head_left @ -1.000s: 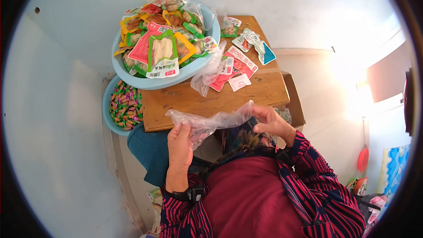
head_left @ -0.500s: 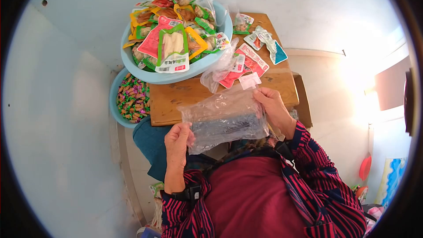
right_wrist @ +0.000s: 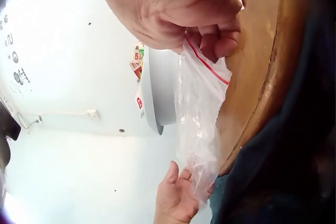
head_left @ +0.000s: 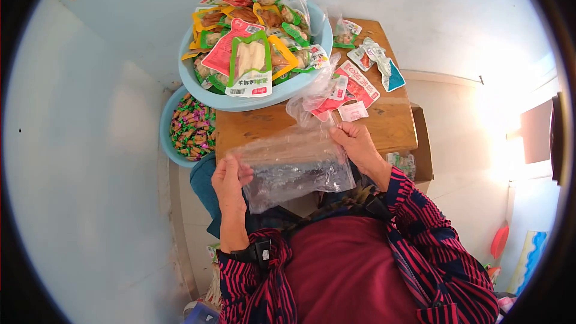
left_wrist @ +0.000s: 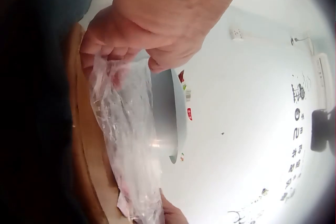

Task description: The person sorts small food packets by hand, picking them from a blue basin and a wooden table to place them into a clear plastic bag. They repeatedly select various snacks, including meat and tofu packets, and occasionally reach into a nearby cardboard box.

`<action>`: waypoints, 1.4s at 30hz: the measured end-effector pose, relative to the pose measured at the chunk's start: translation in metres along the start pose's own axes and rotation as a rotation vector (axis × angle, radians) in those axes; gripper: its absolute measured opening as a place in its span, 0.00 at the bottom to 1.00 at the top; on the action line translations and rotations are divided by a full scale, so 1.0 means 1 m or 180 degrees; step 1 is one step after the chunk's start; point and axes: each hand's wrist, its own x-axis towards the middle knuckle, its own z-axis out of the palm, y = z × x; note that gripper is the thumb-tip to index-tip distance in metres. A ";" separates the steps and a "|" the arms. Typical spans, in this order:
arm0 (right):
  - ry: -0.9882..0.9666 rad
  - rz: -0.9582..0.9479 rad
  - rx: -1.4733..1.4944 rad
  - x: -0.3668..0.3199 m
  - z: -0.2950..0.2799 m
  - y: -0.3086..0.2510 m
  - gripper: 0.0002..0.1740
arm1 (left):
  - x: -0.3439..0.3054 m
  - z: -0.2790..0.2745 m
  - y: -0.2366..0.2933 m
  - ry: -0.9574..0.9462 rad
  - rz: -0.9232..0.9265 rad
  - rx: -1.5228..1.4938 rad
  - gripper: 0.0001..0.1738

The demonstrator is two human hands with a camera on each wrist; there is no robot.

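A clear zip bag (head_left: 300, 177) with a red seal line, visible in the right wrist view, spans the space between my hands, spread flat over the lap and the table's near edge. My right hand (head_left: 360, 147) pinches its sealed end between thumb and fingers. At the other end, my left hand (head_left: 228, 183) touches the plastic with its fingers. In the right wrist view, the left thumb (right_wrist: 171, 173) stands away from the fingers and the plastic. Through the film in the left wrist view, pinkish fingertips (left_wrist: 119, 77) show.
On the wooden table (head_left: 390, 132), a blue basin (head_left: 240, 103) is heaped with packaged snacks. Several packets (head_left: 360, 84) and a crumpled clear bag (head_left: 306, 108) lie beside it. A second basin (head_left: 167, 138) of small wrapped pieces stands lower left; a cardboard box (head_left: 423, 144) stands right.
The bag has gone from a gathered strip to a flat spread sheet between both hands. The left thumb has lifted off the plastic, and the head view has turned slightly left.
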 end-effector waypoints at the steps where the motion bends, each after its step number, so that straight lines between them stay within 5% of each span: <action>1: -0.0010 -0.0008 0.0006 0.002 0.004 0.000 0.14 | -0.002 -0.001 0.001 0.0006 0.0012 0.0003 0.14; 4: 0.0242 0.0183 0.0549 0.006 0.010 0.003 0.13 | -0.013 -0.006 -0.001 -0.0132 -0.0493 0.0197 0.17; 10: 0.0252 -0.0077 0.0438 0.021 0.016 0.022 0.12 | -0.008 -0.031 -0.016 0.0007 0.0072 0.0451 0.19; 14: 0.0159 0.0456 0.0145 0.024 0.027 0.010 0.12 | -0.004 -0.032 -0.007 0.0298 0.0338 0.0540 0.14; 17: -0.0003 0.0521 0.0114 0.031 0.033 0.010 0.13 | -0.008 -0.026 -0.003 0.0817 0.1231 0.1844 0.15; 19: -0.0078 0.0590 0.0174 0.034 0.038 0.011 0.14 | -0.022 -0.009 0.007 0.1519 0.2856 0.3529 0.20; 22: -0.0056 0.0743 0.0436 0.031 0.050 0.011 0.14 | -0.041 0.020 0.001 0.0663 0.3411 0.3943 0.25; 24: -0.0013 0.0853 0.0683 0.027 0.058 0.008 0.14 | -0.055 0.049 -0.011 0.0039 0.3431 0.3496 0.30; 30: -0.0048 0.0759 0.0588 0.022 0.059 0.013 0.15 | -0.051 0.079 -0.037 -0.0594 0.2726 0.3597 0.27; 37: -0.0093 0.0733 0.0660 0.017 0.059 0.009 0.15 | -0.042 0.075 -0.051 -0.0429 0.2887 0.2976 0.16; 40: -0.0250 0.0704 0.0721 0.015 0.060 0.014 0.15 | -0.042 0.073 -0.048 -0.0312 0.2664 0.2544 0.07; 42: -0.0656 0.0066 0.0228 0.012 0.062 0.023 0.15 | -0.044 0.073 -0.043 -0.0277 0.2083 0.2403 0.05</action>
